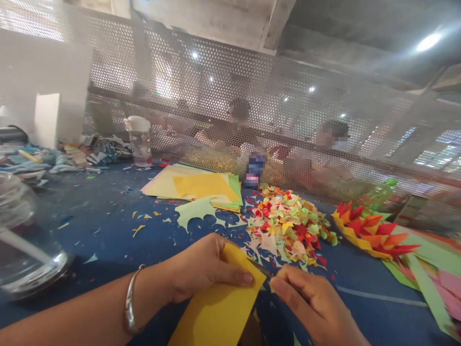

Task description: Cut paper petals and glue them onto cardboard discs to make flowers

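My left hand [201,266] grips a folded yellow sheet of paper [219,307], thumb pressed on top near its upper edge. My right hand [313,302] is closed at the sheet's right edge around a thin dark tool, likely scissors [262,270], whose tip meets the paper. A silver bangle [130,302] sits on my left wrist. Just beyond my hands lies a heap of small cut paper pieces [288,223] in red, green, yellow and pink on the blue table [108,226].
Stacked yellow and green sheets [201,187] lie further back. Pointed red, orange and yellow paper shapes [370,230] and green strips [425,283] lie at right. A glass jar [21,240] stands at left, a lidded cup [139,142] behind. People sit beyond a perforated metal screen [288,120].
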Tool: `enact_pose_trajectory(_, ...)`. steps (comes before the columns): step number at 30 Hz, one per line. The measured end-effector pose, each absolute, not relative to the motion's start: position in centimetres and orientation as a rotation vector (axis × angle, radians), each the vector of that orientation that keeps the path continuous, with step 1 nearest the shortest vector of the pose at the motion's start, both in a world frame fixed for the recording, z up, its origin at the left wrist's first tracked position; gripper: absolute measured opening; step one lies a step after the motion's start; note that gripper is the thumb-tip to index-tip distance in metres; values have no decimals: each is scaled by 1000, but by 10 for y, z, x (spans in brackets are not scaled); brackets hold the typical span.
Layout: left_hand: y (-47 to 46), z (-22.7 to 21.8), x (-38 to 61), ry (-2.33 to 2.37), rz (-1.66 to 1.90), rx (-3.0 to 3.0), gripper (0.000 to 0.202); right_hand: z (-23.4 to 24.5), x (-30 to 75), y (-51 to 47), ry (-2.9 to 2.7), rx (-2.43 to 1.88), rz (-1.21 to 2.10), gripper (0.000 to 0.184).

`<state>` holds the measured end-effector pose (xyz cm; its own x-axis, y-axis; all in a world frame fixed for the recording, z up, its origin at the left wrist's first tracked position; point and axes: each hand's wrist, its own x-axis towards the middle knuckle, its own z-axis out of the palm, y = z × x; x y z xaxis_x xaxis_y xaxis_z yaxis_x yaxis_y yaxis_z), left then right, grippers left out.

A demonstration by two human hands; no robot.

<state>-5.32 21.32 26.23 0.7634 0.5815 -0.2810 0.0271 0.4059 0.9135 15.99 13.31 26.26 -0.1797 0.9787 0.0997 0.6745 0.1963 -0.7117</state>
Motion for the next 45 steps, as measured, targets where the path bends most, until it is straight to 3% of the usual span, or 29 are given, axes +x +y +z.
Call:
enact_pose_trajectory(32, 210, 265, -55, 663, 415, 1062, 29, 262, 161, 134, -1920, -1599, 708, 45)
enact_pose_trajectory(45, 210, 261, -53, 599, 373, 1029, 19, 263, 164, 133, -1935, -1591, 763, 45)
